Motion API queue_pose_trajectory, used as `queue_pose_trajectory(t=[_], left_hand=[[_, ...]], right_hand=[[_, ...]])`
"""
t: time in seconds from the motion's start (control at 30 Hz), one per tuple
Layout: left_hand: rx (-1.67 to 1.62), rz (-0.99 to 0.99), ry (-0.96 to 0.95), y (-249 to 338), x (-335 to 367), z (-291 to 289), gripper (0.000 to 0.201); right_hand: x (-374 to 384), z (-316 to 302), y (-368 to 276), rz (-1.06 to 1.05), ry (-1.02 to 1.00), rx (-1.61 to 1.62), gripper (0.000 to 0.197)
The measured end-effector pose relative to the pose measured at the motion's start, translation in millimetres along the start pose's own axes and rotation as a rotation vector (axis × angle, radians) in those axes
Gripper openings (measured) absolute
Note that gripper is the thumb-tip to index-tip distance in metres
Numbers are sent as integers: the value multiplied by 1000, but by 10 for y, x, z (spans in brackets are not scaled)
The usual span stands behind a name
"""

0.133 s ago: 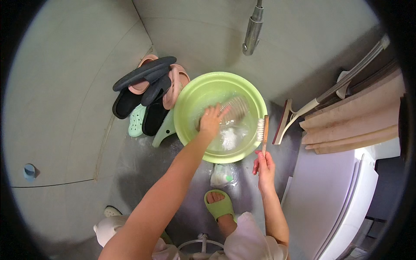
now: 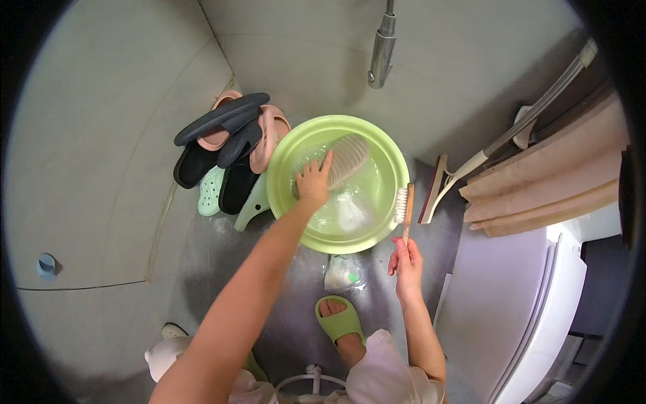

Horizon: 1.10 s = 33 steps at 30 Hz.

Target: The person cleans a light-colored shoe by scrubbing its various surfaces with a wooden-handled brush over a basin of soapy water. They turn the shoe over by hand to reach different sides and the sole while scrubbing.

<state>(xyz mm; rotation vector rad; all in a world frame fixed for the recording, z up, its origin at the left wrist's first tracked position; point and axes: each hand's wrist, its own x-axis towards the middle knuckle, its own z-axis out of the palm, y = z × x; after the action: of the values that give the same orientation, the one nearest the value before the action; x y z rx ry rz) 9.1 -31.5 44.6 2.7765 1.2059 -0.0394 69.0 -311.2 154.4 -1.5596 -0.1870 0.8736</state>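
Note:
In the light green basin (image 2: 396, 145) of sudsy water, a pale slipper (image 2: 350, 160) lies sole up, its ridged sole showing. My left hand (image 2: 312, 183) grips it near its lower-left end, with the thumb along the sole's edge; the part under the hand is hidden. Beside it in the water floats a white, foamy patch I cannot make out. At the basin's right rim, my right hand (image 2: 406, 269) is closed around the wooden handle of a scrub brush (image 2: 409, 210). The brush stands upright with its white bristles facing left, toward the basin.
A pile of dark, pink and mint slippers (image 2: 229, 138) leans left of the basin, beside a green stool (image 2: 252, 207). A clear bag (image 2: 341, 273) lies in front. To the right are a squeegee (image 2: 437, 192), a tan curtain (image 2: 545, 178) and a white appliance (image 2: 501, 310).
The slipper and my left hand have shifted slightly left, and more of the ridged sole shows above the water. My right hand keeps the brush at the rim.

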Motion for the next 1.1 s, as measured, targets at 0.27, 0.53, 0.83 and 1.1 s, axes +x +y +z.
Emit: queue_pose_trajectory(t=[0.27, 0.53, 0.83, 1.1], left_hand=[[-572, 148, 472, -635, 120, -779, 118], [-92, 253, 43, -579, -128, -480, 92], [-145, 146, -84, -598, -116, 156, 100], [-151, 216, 4, -739, -11, 190, 111]], right_hand=[[95, 275, -27, -50, -70, -7, 29], [143, 219, 29, -28, -46, -47, 30], [221, 156, -19, -13, -16, -63, 28], [143, 264, 54, -8, -70, -11, 26]])
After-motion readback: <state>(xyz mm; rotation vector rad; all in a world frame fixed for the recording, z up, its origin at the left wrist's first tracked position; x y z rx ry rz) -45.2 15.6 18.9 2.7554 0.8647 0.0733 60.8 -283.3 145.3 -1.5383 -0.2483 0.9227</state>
